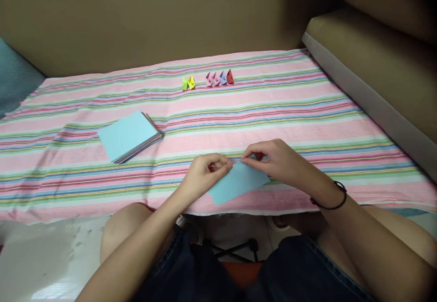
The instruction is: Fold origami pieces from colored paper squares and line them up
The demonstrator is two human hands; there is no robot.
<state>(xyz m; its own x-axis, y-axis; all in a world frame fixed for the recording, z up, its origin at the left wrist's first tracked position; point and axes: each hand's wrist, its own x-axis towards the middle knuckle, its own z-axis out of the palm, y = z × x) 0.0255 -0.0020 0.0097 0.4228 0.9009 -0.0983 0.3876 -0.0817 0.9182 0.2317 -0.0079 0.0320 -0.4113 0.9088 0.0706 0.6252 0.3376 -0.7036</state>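
A sheet of light blue paper [235, 184] lies near the front edge of the striped cloth, between my hands. My left hand [208, 171] pinches its far edge, thumb and fingertips close together. Just to the right, my right hand [268, 156] pinches the same edge with thumb and forefinger. A small gap separates the fingertips of the two hands. Part of the sheet is hidden under both hands. Whether the paper is creased there, I cannot tell.
A stack of coloured paper [128, 135] with light blue on top sits at the left. Small folded paper pieces stand farther back: yellow-green ones [188, 83] and a row of pink, purple and red ones [219, 78]. A brown cushion [372, 74] borders the right side.
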